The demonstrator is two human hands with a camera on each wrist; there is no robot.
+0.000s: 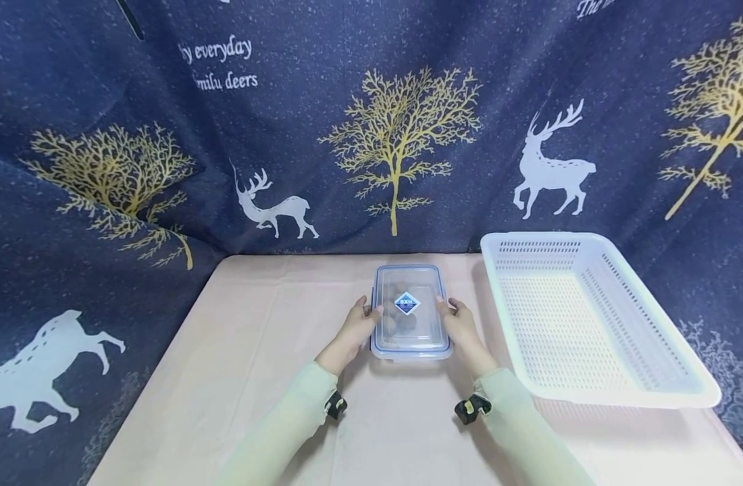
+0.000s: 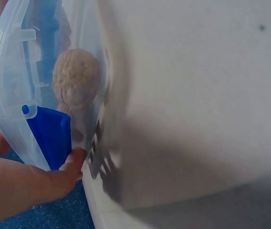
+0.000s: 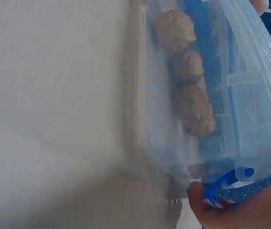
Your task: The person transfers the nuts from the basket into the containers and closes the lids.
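A clear plastic container [image 1: 414,332] with a snap-on lid and a blue diamond sticker sits on the table, right in front of me. Inside it lie walnuts [image 2: 76,78], three of them in a row in the right wrist view [image 3: 185,67]. My left hand [image 1: 361,322] grips the container's left side, and its thumb [image 2: 54,179] presses against a blue clasp [image 2: 49,133]. My right hand [image 1: 459,324] grips the right side, with a fingertip [image 3: 212,200] on the blue clasp [image 3: 224,183] there. The lid is on.
A white perforated basket [image 1: 548,239] stands empty at the right, close beside the container. The table [image 1: 256,351] has a pale beige cover. A dark blue cloth printed with deer and trees [image 1: 396,135] hangs behind and at both sides.
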